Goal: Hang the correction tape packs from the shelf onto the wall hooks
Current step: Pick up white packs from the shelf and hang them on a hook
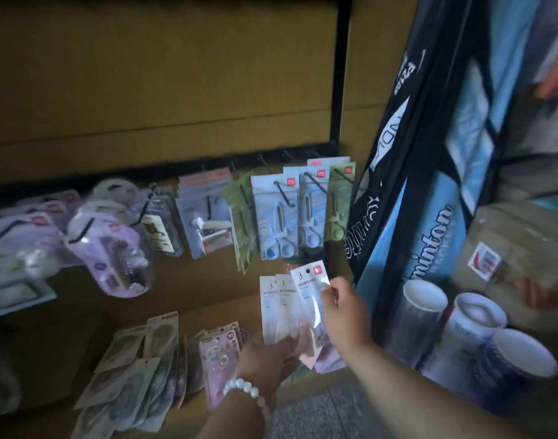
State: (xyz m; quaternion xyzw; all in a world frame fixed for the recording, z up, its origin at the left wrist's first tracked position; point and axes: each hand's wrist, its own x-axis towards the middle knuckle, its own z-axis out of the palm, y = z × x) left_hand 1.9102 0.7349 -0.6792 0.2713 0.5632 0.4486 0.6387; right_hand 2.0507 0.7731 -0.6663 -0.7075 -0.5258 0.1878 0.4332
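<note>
A fan of correction tape packs [284,308] was gripped at its lower end by the left hand [268,353]. The front pack [309,296], upright with hang hole uppermost, was pinched by the right hand [346,312] below the wall hooks [284,191].

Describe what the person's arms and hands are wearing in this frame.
Both forearms are bare, with no sleeves in view. The left hand has a bracelet of round white beads at the wrist. The right hand shows no glove, ring or watch.
</note>
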